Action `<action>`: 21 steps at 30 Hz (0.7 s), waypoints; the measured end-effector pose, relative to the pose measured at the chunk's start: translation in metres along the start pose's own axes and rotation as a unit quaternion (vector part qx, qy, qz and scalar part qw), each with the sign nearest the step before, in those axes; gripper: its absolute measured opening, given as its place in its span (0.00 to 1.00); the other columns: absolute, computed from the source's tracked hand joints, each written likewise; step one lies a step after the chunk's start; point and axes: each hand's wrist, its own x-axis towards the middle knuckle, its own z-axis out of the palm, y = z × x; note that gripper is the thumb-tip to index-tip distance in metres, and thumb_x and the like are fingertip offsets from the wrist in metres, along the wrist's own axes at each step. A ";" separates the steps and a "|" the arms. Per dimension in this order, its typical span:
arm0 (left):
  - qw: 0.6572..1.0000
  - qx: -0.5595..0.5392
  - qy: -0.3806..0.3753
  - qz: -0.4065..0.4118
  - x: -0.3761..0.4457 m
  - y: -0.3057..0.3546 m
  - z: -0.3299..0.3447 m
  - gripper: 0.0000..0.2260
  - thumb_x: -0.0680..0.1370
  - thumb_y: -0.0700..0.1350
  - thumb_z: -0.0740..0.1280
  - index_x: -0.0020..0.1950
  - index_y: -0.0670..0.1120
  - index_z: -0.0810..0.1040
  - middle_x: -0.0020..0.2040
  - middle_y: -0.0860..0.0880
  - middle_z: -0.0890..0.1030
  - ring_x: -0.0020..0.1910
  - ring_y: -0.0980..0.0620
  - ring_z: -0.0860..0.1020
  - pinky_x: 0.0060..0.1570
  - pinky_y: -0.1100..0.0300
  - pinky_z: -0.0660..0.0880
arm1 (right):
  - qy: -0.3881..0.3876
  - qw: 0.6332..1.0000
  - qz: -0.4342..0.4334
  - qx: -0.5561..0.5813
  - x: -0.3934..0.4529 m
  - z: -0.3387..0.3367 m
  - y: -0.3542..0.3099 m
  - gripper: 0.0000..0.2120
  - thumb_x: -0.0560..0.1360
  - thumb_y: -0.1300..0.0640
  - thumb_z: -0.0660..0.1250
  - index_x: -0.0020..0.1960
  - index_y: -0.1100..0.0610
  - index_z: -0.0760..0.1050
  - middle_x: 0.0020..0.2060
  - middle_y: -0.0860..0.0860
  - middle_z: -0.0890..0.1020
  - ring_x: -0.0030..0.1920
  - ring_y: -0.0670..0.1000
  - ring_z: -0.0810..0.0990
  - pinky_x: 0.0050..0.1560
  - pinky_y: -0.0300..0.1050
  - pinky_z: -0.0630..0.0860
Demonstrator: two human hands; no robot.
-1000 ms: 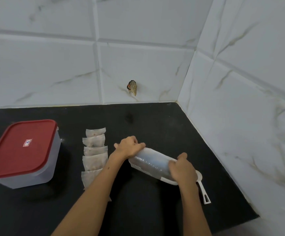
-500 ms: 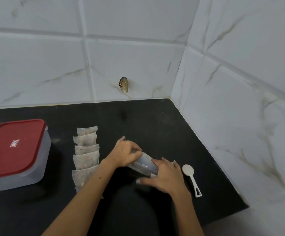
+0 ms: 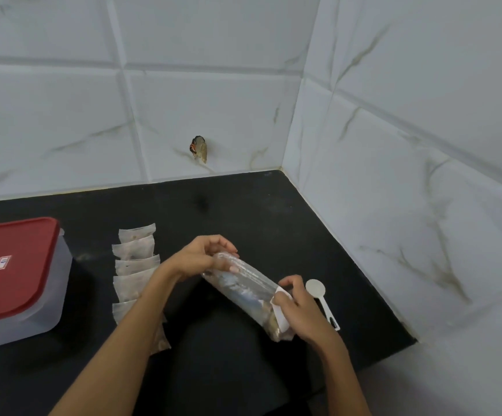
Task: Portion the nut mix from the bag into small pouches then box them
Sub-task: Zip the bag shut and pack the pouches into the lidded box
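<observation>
Two hands hold the bag [image 3: 245,285] just above the counter [image 3: 243,205], near its right edge. The right hand [image 3: 299,310] grips the near end, fingers curled round a white label and hiding most of it; a few brown nuts show through the plastic there. The left hand [image 3: 201,258] pinches the far end, where the clear film is bunched and blurred, so what lies inside it cannot be made out. The bag lies slantwise, near end to the right.

Just beside the right hand a white scoop [image 3: 321,298] lies on the counter, its handle partly covered by that hand. Left of the arms a row of pouches [image 3: 134,265] runs from near to far, overlapping; the left forearm hides the nearest ones, and their fill is hard to read. Towards the left edge stands a box [image 3: 18,283] with a red lid on, cut off by the frame. Farther back, a small dark object [image 3: 199,148] sits on the tiled wall, too small to identify.
</observation>
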 end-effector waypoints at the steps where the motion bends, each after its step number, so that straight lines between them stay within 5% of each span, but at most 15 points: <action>1: 1.000 -0.005 -0.023 -0.013 0.004 0.003 0.002 0.30 0.55 0.53 0.82 0.52 0.45 0.79 0.51 0.46 0.84 0.52 0.48 0.82 0.50 0.55 0.80 | -0.006 0.999 0.015 0.038 -0.005 -0.002 0.001 0.08 0.77 0.54 0.59 0.55 0.50 0.66 0.46 0.48 0.77 0.46 0.47 0.78 0.47 0.46 0.79; 4: 0.997 0.028 -0.053 -0.043 0.017 0.013 0.017 0.29 0.54 0.55 0.82 0.50 0.44 0.82 0.48 0.45 0.85 0.48 0.48 0.83 0.51 0.53 0.80 | -0.001 0.995 0.064 0.078 -0.019 -0.009 0.010 0.07 0.76 0.55 0.61 0.53 0.55 0.71 0.43 0.49 0.78 0.39 0.46 0.77 0.35 0.38 0.74; 9: 0.990 0.125 0.015 -0.062 0.038 0.031 0.061 0.19 0.63 0.52 0.80 0.49 0.45 0.84 0.46 0.49 0.84 0.47 0.53 0.81 0.41 0.61 0.78 | 0.084 0.985 0.089 -0.124 -0.028 -0.014 0.021 0.11 0.74 0.47 0.63 0.48 0.56 0.74 0.44 0.50 0.78 0.44 0.50 0.78 0.44 0.45 0.74; 14: 0.972 0.213 0.095 -0.013 0.042 0.038 0.096 0.24 0.67 0.51 0.78 0.60 0.46 0.80 0.58 0.48 0.79 0.58 0.51 0.77 0.56 0.58 0.75 | 0.217 0.911 0.043 -0.348 -0.039 0.001 0.012 0.23 0.77 0.52 0.64 0.70 0.53 0.63 0.65 0.51 0.71 0.63 0.50 0.71 0.60 0.44 0.69; 18: 0.927 0.351 0.123 0.049 0.030 0.034 0.110 0.20 0.78 0.47 0.64 0.71 0.50 0.70 0.75 0.49 0.65 0.75 0.49 0.60 0.73 0.44 0.54 | 0.279 0.876 -0.101 -0.380 -0.035 0.026 0.024 0.21 0.76 0.52 0.63 0.68 0.54 0.69 0.68 0.51 0.72 0.68 0.51 0.71 0.65 0.47 0.70; 21: 0.906 0.404 0.111 0.065 0.028 0.024 0.118 0.20 0.83 0.49 0.52 0.75 0.49 0.63 0.79 0.49 0.55 0.78 0.51 0.48 0.73 0.40 0.39 | 0.226 0.899 -0.088 -0.364 -0.033 0.044 0.038 0.27 0.80 0.41 0.44 0.70 0.53 0.68 0.67 0.51 0.74 0.67 0.50 0.73 0.65 0.50 0.70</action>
